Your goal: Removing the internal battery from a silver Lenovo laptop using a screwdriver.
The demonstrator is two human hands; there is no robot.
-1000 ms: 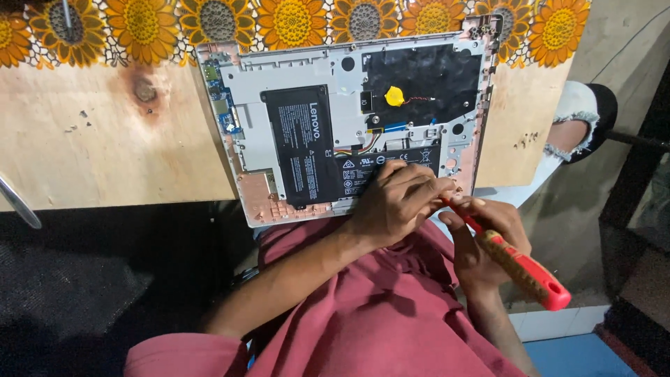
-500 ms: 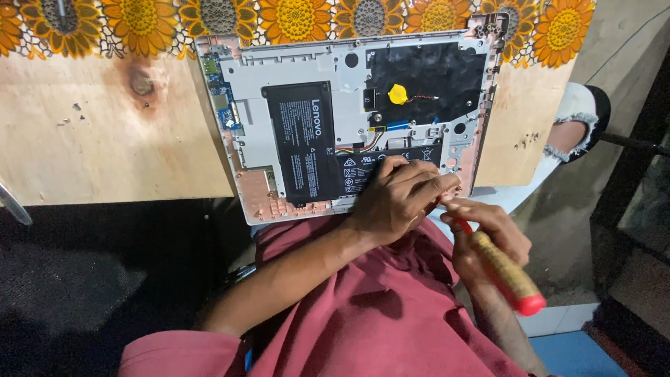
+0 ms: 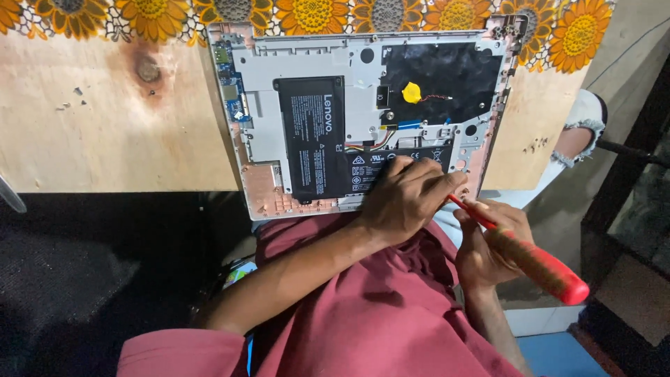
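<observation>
— Why does the plywood tabletop (image 3: 105, 119) carry the whole job?

— It is flat, bare and pale, with a dark knot and a few nicks; a sunflower-print cloth (image 3: 307, 14) covers its far edge; the opened laptop (image 3: 356, 63) lies face down on it, its near edge hanging out over my lap so that I can reach the near-right corner without stretching.

— And the machine itself?

— The bottom cover is off, so the grey plastic frame shows, hard and matt; the black L-shaped battery (image 3: 314, 139) sits flat in the middle, smooth and labelled; a black film sheet (image 3: 447, 77) lies to its right, slightly glossy, with a small yellow coin cell (image 3: 412, 92) stuck on it, round, a thin red wire running off.

— What are your hands doing?

— My left hand (image 3: 408, 199) rests on the near-right corner of the laptop, fingers curled down and pressed together over the battery's foot and the frame, steadying the case; I cannot tell whether anything is pinched under them; my right hand (image 3: 488, 241) is wrapped closed around the screwdriver (image 3: 537, 262), whose fat red-orange handle, dulled by wear near my palm, sticks out toward my right.

— And the tip?

— The slim shaft runs up-left under my left fingertips, so the tip is hidden.
</observation>
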